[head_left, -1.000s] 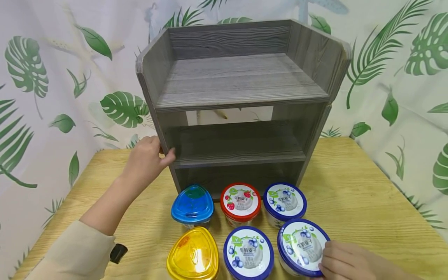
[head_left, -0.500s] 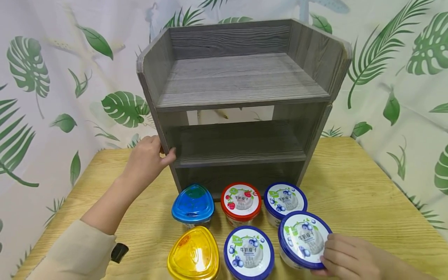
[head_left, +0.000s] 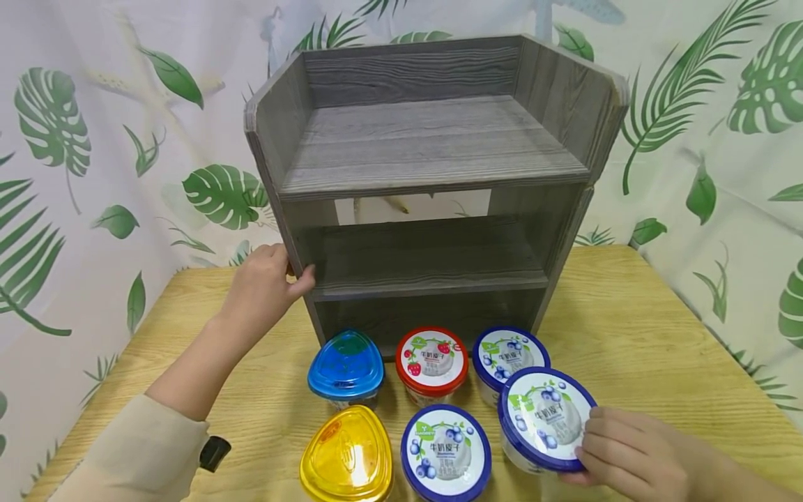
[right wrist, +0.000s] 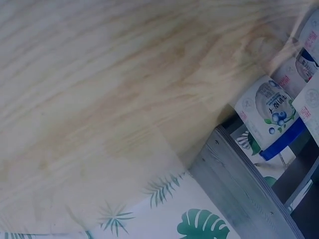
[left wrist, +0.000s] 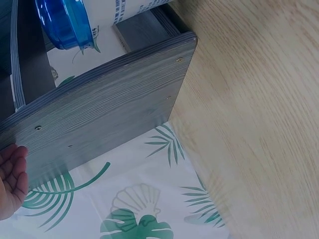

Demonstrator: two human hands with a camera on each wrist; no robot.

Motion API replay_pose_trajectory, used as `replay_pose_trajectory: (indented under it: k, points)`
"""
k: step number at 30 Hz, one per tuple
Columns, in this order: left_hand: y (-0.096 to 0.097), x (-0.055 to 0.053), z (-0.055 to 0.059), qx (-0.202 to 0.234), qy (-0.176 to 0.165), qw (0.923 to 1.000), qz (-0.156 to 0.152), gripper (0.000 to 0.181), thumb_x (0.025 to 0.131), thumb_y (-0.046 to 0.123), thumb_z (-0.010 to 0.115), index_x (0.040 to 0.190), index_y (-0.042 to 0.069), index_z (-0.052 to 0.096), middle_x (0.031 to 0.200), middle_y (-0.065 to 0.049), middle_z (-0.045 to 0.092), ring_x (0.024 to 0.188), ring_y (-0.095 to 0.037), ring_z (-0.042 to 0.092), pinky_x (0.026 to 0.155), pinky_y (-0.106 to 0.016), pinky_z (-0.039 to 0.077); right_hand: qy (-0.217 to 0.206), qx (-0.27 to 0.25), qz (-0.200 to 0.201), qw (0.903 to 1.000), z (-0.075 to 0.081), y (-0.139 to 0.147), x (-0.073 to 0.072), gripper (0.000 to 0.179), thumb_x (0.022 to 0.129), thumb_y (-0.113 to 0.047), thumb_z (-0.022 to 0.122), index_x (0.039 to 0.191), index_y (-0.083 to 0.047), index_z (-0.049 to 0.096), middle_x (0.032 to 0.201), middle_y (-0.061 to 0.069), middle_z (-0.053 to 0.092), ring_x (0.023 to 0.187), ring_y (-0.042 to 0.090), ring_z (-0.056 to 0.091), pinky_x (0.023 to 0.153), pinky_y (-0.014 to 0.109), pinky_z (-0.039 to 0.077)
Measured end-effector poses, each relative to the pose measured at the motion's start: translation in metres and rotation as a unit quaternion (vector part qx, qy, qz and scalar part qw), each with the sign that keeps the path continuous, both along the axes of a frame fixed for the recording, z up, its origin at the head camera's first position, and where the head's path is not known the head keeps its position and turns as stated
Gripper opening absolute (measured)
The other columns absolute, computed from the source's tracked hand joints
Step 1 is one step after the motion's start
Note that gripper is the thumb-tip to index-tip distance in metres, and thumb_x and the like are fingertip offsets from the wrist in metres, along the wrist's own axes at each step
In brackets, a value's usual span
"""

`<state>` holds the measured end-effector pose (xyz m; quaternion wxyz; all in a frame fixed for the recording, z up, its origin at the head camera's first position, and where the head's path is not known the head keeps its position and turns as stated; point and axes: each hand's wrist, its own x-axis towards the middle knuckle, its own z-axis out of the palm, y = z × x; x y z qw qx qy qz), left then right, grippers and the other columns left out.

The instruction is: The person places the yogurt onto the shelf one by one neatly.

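Observation:
My left hand [head_left: 263, 282] grips the left side panel of a grey wooden shelf unit [head_left: 433, 143], thumb at its front edge. In the left wrist view, curled fingers [left wrist: 15, 169] show by the panel. At the lower right, my right hand [head_left: 636, 446] holds a blue-lidded blueberry tub [head_left: 546, 418], slightly tilted, by its right side. Just behind it stands another blueberry tub [head_left: 511, 357], and to its left a third one [head_left: 447, 453]. A red-lidded strawberry tub [head_left: 431, 359], a tub with a blue rounded-triangle lid [head_left: 346, 366] and a yellow-lidded one [head_left: 347, 457] complete two rows.
The shelf unit stands on a wooden table [head_left: 633, 335] behind the tubs, with a top tray and two lower compartments. A leaf-print cloth [head_left: 709, 160] hangs behind and at both sides. A small black object [head_left: 214, 453] shows beside the left sleeve.
My right hand has raised the front right blueberry tub a little and moved it slightly away from me, towards the back row. The left hand and the other tubs have stayed in place.

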<state>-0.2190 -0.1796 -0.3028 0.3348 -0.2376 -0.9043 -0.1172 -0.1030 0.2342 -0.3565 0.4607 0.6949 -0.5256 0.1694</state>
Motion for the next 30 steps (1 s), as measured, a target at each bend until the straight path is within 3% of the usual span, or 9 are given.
replay_pose_trajectory:
  k: [5,16,30]
  points:
    - [0.0,0.001,0.0,0.0,-0.001,1.0,0.0,0.022,0.082,0.015,0.067,0.076,-0.003,0.055,0.063,-0.014,0.057,0.061,-0.029,0.052,0.055,-0.036,0.044,0.002,-0.005,0.005,1.0,0.001,0.0,-0.002,0.025,0.086,-0.02,0.068,0.068,-0.006,0.061,0.065,0.001,0.061,0.059,0.01,0.052,0.049,0.021,0.045]
    - [-0.002,0.0,-0.001,0.001,0.0,1.0,0.002,0.022,0.082,0.015,0.067,0.075,-0.002,0.055,0.063,-0.013,0.056,0.061,-0.029,0.051,0.055,-0.036,0.044,0.024,-0.012,0.009,0.9996,0.022,-0.011,-0.003,0.028,0.089,-0.018,0.065,0.064,-0.007,0.058,0.061,0.001,0.058,0.056,0.01,0.05,0.046,0.02,0.043]
    - [-0.001,-0.001,0.0,0.001,-0.002,1.0,-0.001,0.02,0.082,0.016,0.066,0.077,-0.001,0.056,0.065,-0.013,0.058,0.062,-0.028,0.052,0.056,-0.037,0.045,0.037,-0.027,0.024,0.9986,0.024,-0.011,-0.01,0.029,0.086,-0.018,0.069,0.062,-0.005,0.058,0.061,0.003,0.058,0.054,0.013,0.05,0.047,0.022,0.044]
